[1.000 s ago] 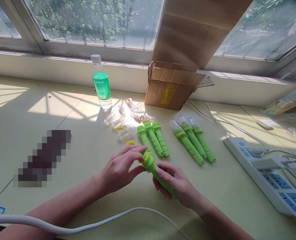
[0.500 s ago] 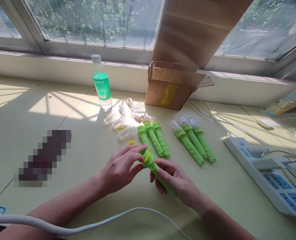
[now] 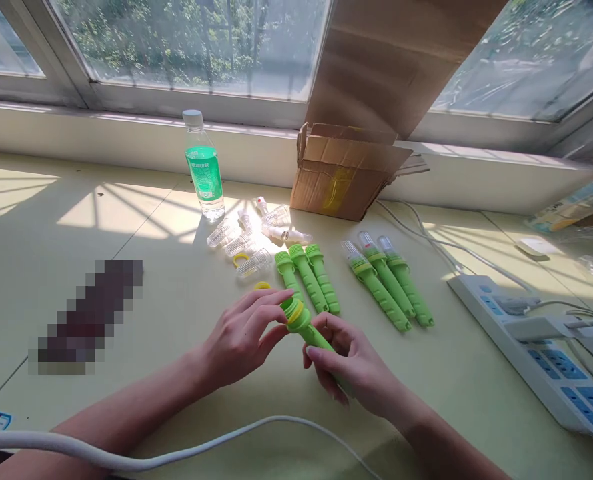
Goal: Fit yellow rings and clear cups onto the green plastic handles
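My right hand [image 3: 359, 363] is wrapped round the shaft of a green flashlight body [image 3: 321, 341], its open threaded end tilted up and to the left. A yellow ring [image 3: 296, 313] sits around its neck. The fingers and thumb of my left hand [image 3: 243, 333] pinch at that ring and the rim. Just beyond lie several green bodies without caps, such as this flashlight body [image 3: 309, 280], with a loose yellow ring [image 3: 263, 286] beside them. Clear ribbed caps [image 3: 255, 264] and small white inner parts [image 3: 296, 236] are scattered behind, bright in the sun.
Three green flashlights with clear caps [image 3: 380, 283] lie to the right. Farther right is a power strip [image 3: 531, 353] with plugs and cables. A water bottle [image 3: 203, 170] and a cardboard box [image 3: 343, 177] stand by the window. A white cable [image 3: 201, 443] crosses the near side.
My right hand has shifted slightly, its grip on the green flashlight body a little lower. The left fingers remain at the yellow ring.
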Demonstrator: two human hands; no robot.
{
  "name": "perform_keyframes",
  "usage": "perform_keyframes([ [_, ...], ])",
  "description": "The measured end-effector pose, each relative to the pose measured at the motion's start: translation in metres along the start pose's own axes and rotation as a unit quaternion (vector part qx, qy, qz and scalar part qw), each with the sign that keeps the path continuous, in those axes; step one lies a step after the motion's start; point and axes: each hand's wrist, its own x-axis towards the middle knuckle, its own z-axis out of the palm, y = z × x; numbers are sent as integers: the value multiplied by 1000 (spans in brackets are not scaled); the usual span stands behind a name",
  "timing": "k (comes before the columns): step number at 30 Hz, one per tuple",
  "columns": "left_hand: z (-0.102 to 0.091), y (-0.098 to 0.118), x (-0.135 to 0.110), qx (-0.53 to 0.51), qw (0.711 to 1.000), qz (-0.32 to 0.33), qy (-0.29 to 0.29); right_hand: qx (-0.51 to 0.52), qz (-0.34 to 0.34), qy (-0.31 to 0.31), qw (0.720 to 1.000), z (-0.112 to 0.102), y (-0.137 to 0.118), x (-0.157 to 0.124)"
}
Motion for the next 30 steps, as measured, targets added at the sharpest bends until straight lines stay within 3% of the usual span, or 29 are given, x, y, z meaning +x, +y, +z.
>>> perform_keyframes([
  [5,0,0,-1,1,1000,4,0,-52,-42,-23,997,-2,-6,0],
  [15,-5,-3,2,-18,998,6,-60,-22,36,4,999,2,2,-2],
  [25,-2,-2,-2,18,999,26,-16,-82,-44,-26,995,-4,-4,-1],
  [30,-3,-3,0,4,999,15,-40,-65,17,-22,998,-2,-1,-2],
])
